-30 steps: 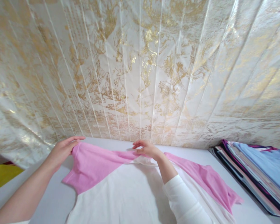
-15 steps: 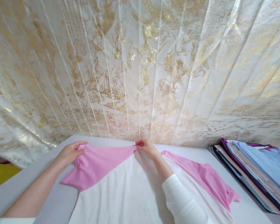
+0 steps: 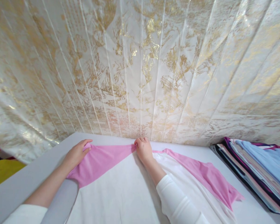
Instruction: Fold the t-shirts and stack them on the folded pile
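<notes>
A white shirt with pink sleeves lies spread on a pale grey table. My left hand rests on the end of the left pink sleeve, fingers curled over its edge in a grip. At the collar, where pink meets white, my right hand has its fingers pinched shut on the cloth. The right pink sleeve trails off toward the lower right, lying loose.
A stack of folded garments, blue on top, sits at the table's right edge. A white and gold patterned curtain hangs right behind the table. Yellow and red cloth shows at the far left, below table level.
Both hands have slid the shirt's top edge farther back toward the curtain. The left sleeve now lies flatter and stretched between my hands. My right hand closed from loose fingers to a pinch.
</notes>
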{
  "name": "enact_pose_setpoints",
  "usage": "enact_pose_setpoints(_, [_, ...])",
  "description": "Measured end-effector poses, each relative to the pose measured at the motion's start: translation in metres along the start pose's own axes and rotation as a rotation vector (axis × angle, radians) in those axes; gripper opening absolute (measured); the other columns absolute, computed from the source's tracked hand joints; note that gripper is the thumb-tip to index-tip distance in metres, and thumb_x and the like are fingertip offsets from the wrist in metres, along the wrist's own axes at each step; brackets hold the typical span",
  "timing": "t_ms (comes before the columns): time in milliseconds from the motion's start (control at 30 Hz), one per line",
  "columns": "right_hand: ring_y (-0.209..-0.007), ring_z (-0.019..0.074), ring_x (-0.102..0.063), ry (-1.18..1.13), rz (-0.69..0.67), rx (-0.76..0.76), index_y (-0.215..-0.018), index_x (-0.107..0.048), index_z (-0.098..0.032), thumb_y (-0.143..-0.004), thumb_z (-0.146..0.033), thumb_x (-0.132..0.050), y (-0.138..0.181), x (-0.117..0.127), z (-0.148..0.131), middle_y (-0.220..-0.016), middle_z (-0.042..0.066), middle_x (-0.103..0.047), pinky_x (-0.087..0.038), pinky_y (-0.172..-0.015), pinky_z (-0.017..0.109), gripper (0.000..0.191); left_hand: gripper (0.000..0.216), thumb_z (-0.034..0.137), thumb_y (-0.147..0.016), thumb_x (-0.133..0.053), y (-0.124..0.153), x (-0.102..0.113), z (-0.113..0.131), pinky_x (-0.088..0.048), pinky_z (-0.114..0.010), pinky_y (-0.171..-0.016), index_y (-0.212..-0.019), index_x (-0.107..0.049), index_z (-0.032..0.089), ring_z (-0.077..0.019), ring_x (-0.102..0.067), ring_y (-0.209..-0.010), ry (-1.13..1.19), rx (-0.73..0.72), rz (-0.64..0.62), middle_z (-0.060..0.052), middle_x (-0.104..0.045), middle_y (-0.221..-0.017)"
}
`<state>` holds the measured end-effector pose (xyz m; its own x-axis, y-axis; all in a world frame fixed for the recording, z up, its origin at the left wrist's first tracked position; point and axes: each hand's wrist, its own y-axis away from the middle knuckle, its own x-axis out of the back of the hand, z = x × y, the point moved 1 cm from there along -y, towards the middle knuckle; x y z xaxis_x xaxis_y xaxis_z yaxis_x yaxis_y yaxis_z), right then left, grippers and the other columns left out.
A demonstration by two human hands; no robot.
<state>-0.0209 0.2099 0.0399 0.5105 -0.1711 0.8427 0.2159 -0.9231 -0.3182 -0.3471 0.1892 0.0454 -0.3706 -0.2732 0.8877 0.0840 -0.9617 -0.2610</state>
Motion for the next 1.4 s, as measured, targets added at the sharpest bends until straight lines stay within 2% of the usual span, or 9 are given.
enact_pose_setpoints(167, [-0.114, 0.0205, -0.053, 0.013, -0.096, 0.164, -0.119, -0.06, -0.018, -0.085, -0.004, -0.042, 0.009, 0.0, -0.032, -0.124, 0.009, -0.06, -0.037, -0.095, 0.031, 0.041, 0.053, 0.048, -0.084, -0.039, 0.012, 0.016, 0.001, -0.047, -0.037, -0.093, -0.123, -0.051, 0.014, -0.0268, -0.062, -0.107, -0.116, 0.056, -0.024, -0.012, -0.063, -0.119])
enact_pose_setpoints(333, [-0.138, 0.0269, -0.035, -0.01, -0.242, 0.307, -0.137, -0.048, -0.014, -0.092, -0.034, -0.05, 0.035, -0.025, -0.072, -0.149, 0.013, -0.042, -0.027, -0.111, 0.041, 0.049, 0.044, 0.059, -0.082, -0.041, 0.052, 0.04, 0.003, -0.047, -0.04, -0.067, -0.08, -0.059, 0.019, -0.0318, -0.066, -0.08, -0.255, 0.213, -0.153, -0.01, -0.067, -0.083])
enact_pose_setpoints(433, [-0.144, 0.0332, -0.022, 0.013, -0.295, 0.286, -0.145, -0.041, -0.012, -0.096, -0.052, -0.038, 0.046, -0.035, -0.08, -0.155, 0.015, -0.031, -0.017, -0.115, 0.052, 0.063, 0.039, 0.058, -0.081, -0.045, 0.077, 0.044, 0.008, -0.044, -0.036, -0.065, -0.07, -0.055, 0.021, -0.0313, -0.065, -0.084, -0.343, 0.192, -0.227, -0.009, -0.066, -0.083])
enact_pose_setpoints(733, [-0.146, 0.0342, -0.016, 0.067, -0.303, 0.199, -0.149, -0.035, -0.014, -0.095, -0.063, -0.027, 0.041, -0.033, -0.073, -0.158, 0.014, -0.024, -0.012, -0.116, 0.052, 0.073, 0.021, 0.037, -0.095, -0.032, 0.07, 0.037, 0.009, -0.038, -0.028, -0.059, -0.095, -0.047, 0.022, -0.0247, -0.067, -0.077, -0.408, 0.205, -0.236, -0.003, -0.067, -0.076])
enact_pose_setpoints(1033, [-0.146, 0.033, -0.017, 0.084, -0.29, 0.172, -0.149, -0.035, -0.014, -0.096, -0.06, -0.032, 0.036, -0.034, -0.066, -0.158, 0.014, -0.024, -0.013, -0.117, 0.05, 0.07, 0.024, 0.029, -0.094, -0.035, 0.067, 0.036, 0.017, -0.046, -0.035, -0.067, -0.105, -0.054, 0.019, -0.0294, -0.067, -0.083, -0.49, 0.173, -0.204, -0.01, -0.069, -0.086])
enact_pose_setpoints(1167, [-0.146, 0.0333, -0.016, 0.066, -0.287, 0.166, -0.149, -0.034, -0.013, -0.096, -0.058, -0.032, 0.037, -0.033, -0.067, -0.158, 0.014, -0.023, -0.012, -0.117, 0.051, 0.069, 0.044, 0.007, -0.085, -0.03, 0.072, 0.028, 0.04, -0.042, -0.045, -0.094, -0.121, -0.056, 0.011, -0.0339, -0.053, -0.119, -0.532, 0.047, -0.093, -0.02, -0.056, -0.128])
enact_pose_setpoints(1233, [-0.146, 0.0335, -0.016, 0.063, -0.285, 0.167, -0.149, -0.034, -0.013, -0.096, -0.057, -0.033, 0.037, -0.033, -0.068, -0.158, 0.015, -0.023, -0.012, -0.117, 0.051, 0.069, 0.056, 0.002, -0.082, -0.028, 0.076, 0.011, 0.055, -0.037, -0.042, -0.103, -0.132, -0.051, 0.012, -0.0288, -0.045, -0.129, -0.497, -0.097, -0.079, -0.016, -0.047, -0.142])
enact_pose_setpoints(1333, [-0.146, 0.0328, -0.016, 0.066, -0.278, 0.165, -0.149, -0.034, -0.013, -0.096, -0.058, -0.033, 0.038, -0.035, -0.068, -0.158, 0.014, -0.023, -0.012, -0.117, 0.051, 0.069, 0.05, 0.02, -0.093, -0.031, 0.081, -0.019, 0.072, -0.032, -0.036, -0.11, -0.141, -0.045, 0.018, -0.0217, -0.039, -0.136, -0.389, -0.264, -0.174, -0.008, -0.044, -0.148])
enact_pose_setpoints(1400, [-0.146, 0.0328, -0.017, 0.066, -0.268, 0.156, -0.149, -0.034, -0.013, -0.096, -0.059, -0.031, 0.037, -0.036, -0.066, -0.158, 0.016, -0.023, -0.012, -0.117, 0.051, 0.07, 0.053, 0.04, -0.095, -0.035, 0.078, -0.033, 0.07, -0.026, -0.041, -0.113, -0.144, -0.042, 0.02, -0.0253, -0.031, -0.141, -0.348, -0.208, -0.228, -0.008, -0.039, -0.152])
